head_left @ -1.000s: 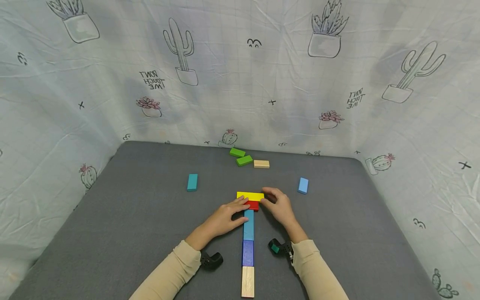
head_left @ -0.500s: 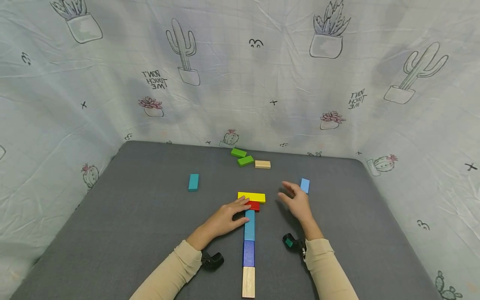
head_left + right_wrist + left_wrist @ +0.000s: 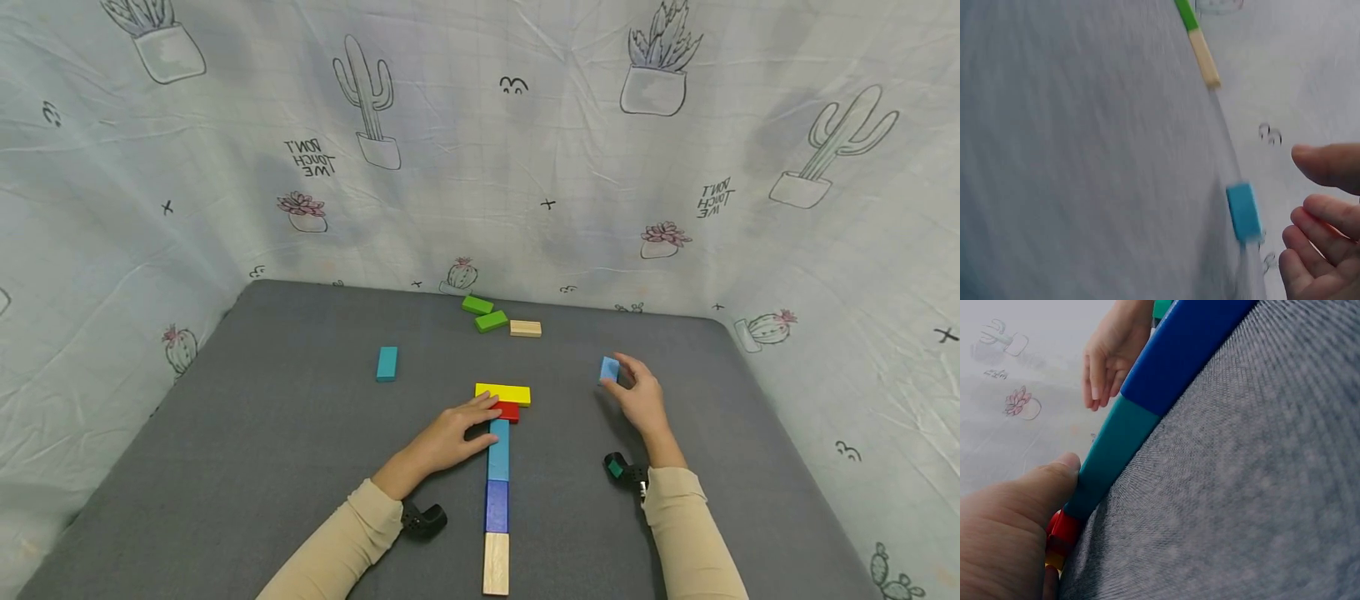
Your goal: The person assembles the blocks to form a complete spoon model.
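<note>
My left hand (image 3: pixel 452 433) rests at the far end of a row of blocks, fingertips on the red block (image 3: pixel 508 412) and by the yellow block (image 3: pixel 514 396), which lies crosswise. Its thumb (image 3: pixel 1063 478) touches the side of the light blue block (image 3: pixel 498 450) behind them. My right hand (image 3: pixel 641 400) reaches around a small sky-blue block (image 3: pixel 609 368) on the right. In the right wrist view, thumb and fingers are spread, with that sky-blue block (image 3: pixel 1244 212) beyond them and nothing in the grasp.
Toward me the row continues with a purple-blue block (image 3: pixel 497 506) and a plain wooden block (image 3: pixel 496 563). A teal block (image 3: pixel 386 364) lies at left. Two green blocks (image 3: pixel 491 322) and another wooden block (image 3: pixel 525 329) lie near the far edge of the grey table (image 3: pixel 300 400).
My right hand has left the yellow block and moved right to the sky-blue block. My left hand has stayed in place, and the blocks lie as before.
</note>
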Available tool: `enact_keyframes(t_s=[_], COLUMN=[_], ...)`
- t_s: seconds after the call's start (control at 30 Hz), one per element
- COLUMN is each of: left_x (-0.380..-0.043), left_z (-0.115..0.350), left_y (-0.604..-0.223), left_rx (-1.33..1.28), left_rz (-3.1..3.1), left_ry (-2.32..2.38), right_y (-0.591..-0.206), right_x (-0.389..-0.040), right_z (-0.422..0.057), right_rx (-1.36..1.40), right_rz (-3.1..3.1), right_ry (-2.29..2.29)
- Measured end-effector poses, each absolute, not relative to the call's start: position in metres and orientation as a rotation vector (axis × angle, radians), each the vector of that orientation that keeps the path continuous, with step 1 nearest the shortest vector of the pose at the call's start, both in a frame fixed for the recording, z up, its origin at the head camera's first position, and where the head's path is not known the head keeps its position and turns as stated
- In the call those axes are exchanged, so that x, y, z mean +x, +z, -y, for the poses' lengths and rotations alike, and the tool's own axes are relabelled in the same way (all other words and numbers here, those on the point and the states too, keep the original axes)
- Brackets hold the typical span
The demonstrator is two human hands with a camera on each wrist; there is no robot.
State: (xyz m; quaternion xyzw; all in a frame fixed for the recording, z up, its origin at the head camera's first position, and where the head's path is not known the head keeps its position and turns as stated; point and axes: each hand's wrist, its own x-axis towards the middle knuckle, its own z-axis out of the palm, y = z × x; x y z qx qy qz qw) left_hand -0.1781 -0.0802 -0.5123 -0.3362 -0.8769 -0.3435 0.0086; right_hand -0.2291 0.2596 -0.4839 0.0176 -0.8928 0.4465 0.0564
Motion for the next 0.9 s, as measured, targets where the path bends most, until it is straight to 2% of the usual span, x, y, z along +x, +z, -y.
enact_keyframes(t_s=[0.3, 0.67, 0.9], left_x=[-0.177, -0.178, -0.177], left_z=[0.08, 0.08, 0.079], left_y=[-0.51, -0.509, -0.51], left_rx=[-1.055, -1.038, -1.026], left_rz=[2.746, 2.752, 2.761], left_ry=[-1.089, -1.079, -1.071], right_y=[-0.493, -0.49, -0.495], right_x=[-0.243, -0.251, -0.247], right_z=[-0.283, -0.29, -0.29], right_rx=[0.076, 0.196, 0.123], right_rz=[2.865, 2.945, 2.894], right_ry=[1.392, 1.35, 1.364])
